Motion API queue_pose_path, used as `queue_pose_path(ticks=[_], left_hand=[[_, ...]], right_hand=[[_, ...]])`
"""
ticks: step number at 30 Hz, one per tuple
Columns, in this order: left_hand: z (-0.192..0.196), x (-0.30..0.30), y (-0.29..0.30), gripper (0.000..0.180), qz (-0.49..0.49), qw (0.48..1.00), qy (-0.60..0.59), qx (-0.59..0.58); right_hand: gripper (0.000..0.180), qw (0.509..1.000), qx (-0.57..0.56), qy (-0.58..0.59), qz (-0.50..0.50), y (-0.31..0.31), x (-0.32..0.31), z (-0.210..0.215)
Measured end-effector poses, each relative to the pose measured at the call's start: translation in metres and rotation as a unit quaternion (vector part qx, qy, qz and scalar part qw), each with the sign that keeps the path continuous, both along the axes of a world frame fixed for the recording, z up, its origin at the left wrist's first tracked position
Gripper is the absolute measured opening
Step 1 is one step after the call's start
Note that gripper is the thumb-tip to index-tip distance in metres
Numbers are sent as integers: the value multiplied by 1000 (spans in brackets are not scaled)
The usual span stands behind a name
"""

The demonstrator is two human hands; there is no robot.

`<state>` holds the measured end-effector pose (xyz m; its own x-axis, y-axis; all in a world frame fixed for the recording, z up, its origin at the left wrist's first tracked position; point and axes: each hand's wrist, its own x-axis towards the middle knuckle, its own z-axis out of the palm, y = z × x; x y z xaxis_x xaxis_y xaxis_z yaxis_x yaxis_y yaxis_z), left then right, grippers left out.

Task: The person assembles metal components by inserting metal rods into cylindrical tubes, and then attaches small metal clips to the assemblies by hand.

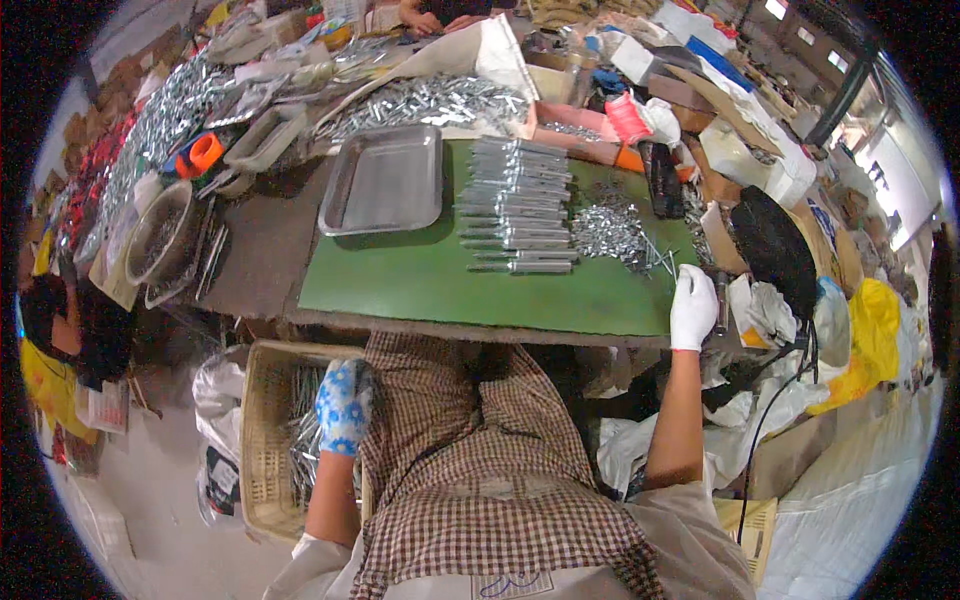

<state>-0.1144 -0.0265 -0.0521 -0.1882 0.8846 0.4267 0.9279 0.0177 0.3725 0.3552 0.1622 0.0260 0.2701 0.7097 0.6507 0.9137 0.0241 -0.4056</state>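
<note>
My left hand [343, 405], in a blue-and-white flowered glove, is low at the inner side of a tan plastic basket [262, 352]. Its fingers look curled, and what they hold, if anything, is hidden. Long metal rods [305, 415] lie in that basket. My right hand [693, 308], in a white glove, rests at the right edge of a green mat [420, 285] with its fingers pressed together; their contents cannot be made out. Just beyond it are a few thin loose rods [660, 258] and a pile of small metal pieces [610, 230]. Stacked metal rods with thick sleeves [520, 205] lie mid-mat.
A grey tray [433, 205] stands on the mat's left. Heaped metal parts [430, 100] and a pink bin [575, 125] lie behind. A round tub [135, 265] sits at left, a dark cylinder [721, 300] beside my right hand. Another person's hands [425, 22] show at the back.
</note>
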Motion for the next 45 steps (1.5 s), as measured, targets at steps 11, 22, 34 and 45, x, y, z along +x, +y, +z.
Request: queue_pose_path(ticks=[11, 22, 34, 45], left_hand=[[115, 17, 145, 51, -135, 975, 129, 123], [116, 1, 179, 40, -164, 971, 148, 91], [122, 156, 172, 35, -392, 913, 111, 34], [120, 240, 236, 67, -398, 905, 143, -55]], right_hand=[[20, 999, -9, 28, -40, -6, 7, 0], [17, 998, 13, 55, -35, -5, 4, 5], [9, 993, -58, 16, 99, 22, -26, 28], [13, 962, -139, -79, 221, 98, -44, 43]])
